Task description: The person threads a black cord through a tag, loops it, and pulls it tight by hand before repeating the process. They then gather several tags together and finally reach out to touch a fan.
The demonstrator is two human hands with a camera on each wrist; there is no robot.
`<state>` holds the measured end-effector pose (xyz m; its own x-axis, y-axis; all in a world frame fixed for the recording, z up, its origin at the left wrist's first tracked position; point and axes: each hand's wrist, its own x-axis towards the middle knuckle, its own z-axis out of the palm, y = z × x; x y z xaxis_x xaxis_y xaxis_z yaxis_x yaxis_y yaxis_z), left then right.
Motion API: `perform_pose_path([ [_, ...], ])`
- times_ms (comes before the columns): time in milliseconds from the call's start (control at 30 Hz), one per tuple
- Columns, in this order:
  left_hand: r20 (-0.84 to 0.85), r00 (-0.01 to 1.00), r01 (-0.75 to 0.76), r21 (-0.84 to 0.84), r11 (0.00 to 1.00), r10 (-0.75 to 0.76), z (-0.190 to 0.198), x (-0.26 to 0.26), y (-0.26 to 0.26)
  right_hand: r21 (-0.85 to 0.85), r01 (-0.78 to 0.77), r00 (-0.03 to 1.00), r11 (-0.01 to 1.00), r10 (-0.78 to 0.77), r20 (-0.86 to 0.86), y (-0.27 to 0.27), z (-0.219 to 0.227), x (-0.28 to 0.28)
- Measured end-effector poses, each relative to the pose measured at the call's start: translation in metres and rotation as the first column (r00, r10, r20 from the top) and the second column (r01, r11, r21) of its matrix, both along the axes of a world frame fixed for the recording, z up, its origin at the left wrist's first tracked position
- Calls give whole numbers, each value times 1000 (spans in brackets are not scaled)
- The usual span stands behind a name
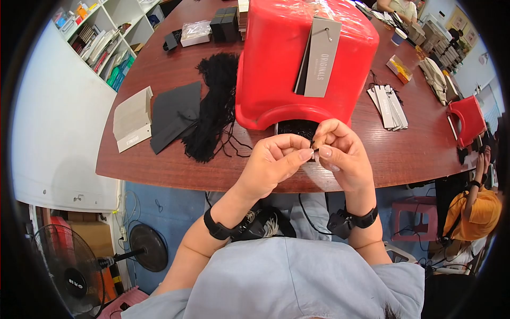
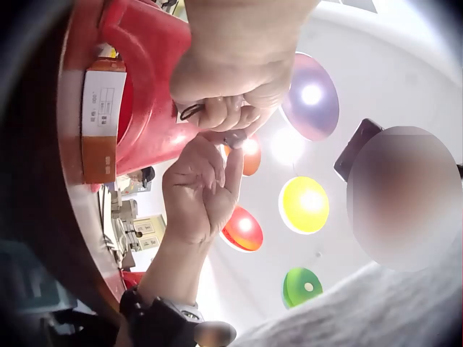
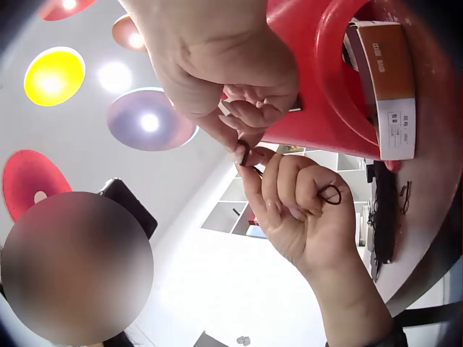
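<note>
In front of the red stool, both hands meet fingertip to fingertip. My left hand (image 1: 277, 161) pinches a thin black cord (image 3: 244, 152) between thumb and forefinger. A small loop of cord (image 3: 330, 194) sticks out between its curled fingers. Opposite it, my right hand (image 1: 344, 154) pinches the same cord, its thumb against the forefinger. Only a short dark bit of the cord shows between the fingertips; the rest is hidden by them. Just behind the hands, an orange and white box (image 3: 396, 134) stands under the stool's arch, with black cords (image 1: 295, 127) in it.
The upturned red stool (image 1: 276, 69) carries hanging grey tags (image 1: 323, 58). To its left lie black cord bundles (image 1: 212, 106), dark cards (image 1: 172, 111) and a beige card (image 1: 133, 119). White tags (image 1: 389, 108) and a yellow box (image 1: 399, 69) lie right on the table (image 1: 425, 143).
</note>
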<state>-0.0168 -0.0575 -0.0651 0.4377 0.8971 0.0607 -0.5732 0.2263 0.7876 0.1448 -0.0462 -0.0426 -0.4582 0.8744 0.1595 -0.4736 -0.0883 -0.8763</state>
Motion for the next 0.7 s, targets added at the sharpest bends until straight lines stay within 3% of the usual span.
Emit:
perform_pose_path([
  [133, -130, 990, -44, 115, 992, 59, 8, 0, -3, 30, 84, 990, 996, -86, 109, 2, 3, 4],
  [200, -253, 935, -174, 285, 942, 250, 10, 4, -5, 170, 186, 960, 968, -216, 178, 3, 1, 1],
  [233, -254, 934, -175, 286, 942, 250, 9, 5, -6, 171, 186, 960, 968, -216, 178, 3, 1, 0],
  [300, -380, 792, -251, 513, 821, 479, 8, 9, -8, 649, 240, 695, 722, -594, 405, 0, 4, -1],
  [367, -406, 741, -252, 570, 782, 535, 7, 11, -10, 664, 247, 636, 706, -635, 439, -7, 12, -7],
  [433, -427, 686, -245, 627, 739, 589, 4, 13, -10, 787, 242, 563, 567, -743, 362, -7, 5, -9],
  [533, -342, 826, -368, 278, 887, 449, 10, 15, -9, 796, 291, 541, 532, -777, 322, -12, 3, -15],
  [567, -342, 825, -368, 277, 887, 450, 10, 14, -7, 790, 324, 538, 521, -788, 299, -13, 3, -17],
  [633, -137, 955, -265, 1, 964, 262, 9, 9, -5, 785, 347, 552, 513, -788, 271, -16, 1, -20],
  [700, -84, 969, -234, -31, 972, 231, 9, 8, -6, 780, 371, 564, 504, -790, 242, -16, 0, -20],
])
